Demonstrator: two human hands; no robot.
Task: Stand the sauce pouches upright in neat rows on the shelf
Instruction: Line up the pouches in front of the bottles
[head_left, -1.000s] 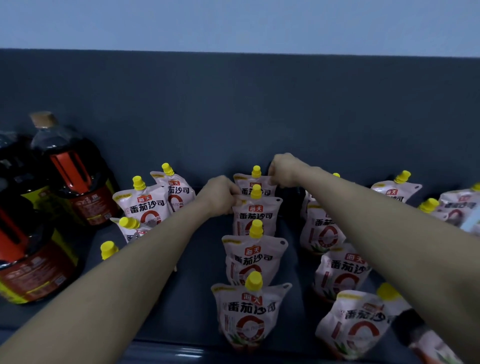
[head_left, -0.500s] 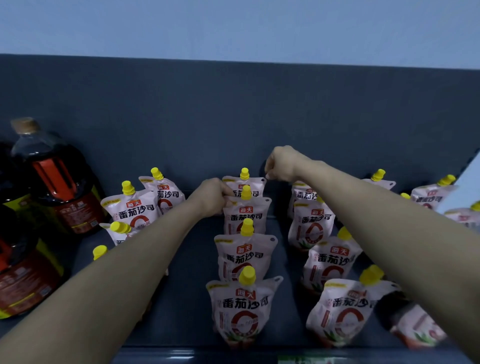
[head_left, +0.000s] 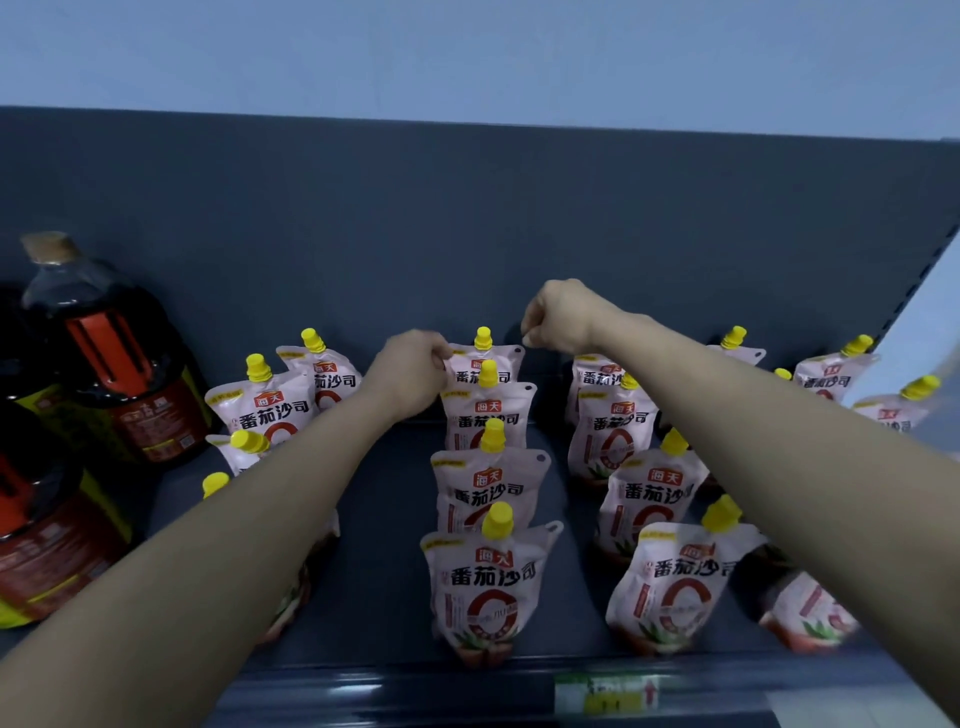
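1. While both arms reach to the back of the dark shelf (head_left: 384, 545), the head view shows the sauce pouches (head_left: 488, 582) standing upright in rows. They are white-pink with yellow screw caps, red rings and Chinese print.
2. The left hand (head_left: 415, 376) has its fingers curled, pinching the top left corner of the rearmost pouch (head_left: 488, 364) in the middle row.
3. The right hand (head_left: 561, 317) is a curled fist just above that pouch's right corner, seemingly clear of it, though contact is hard to judge.
4. Large dark bottles (head_left: 114, 364) stand at the left.

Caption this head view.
Left hand pinches a corner of the rearmost middle-row pouch, right hand curled beside it; sauce pouches stand in rows on the shelf.
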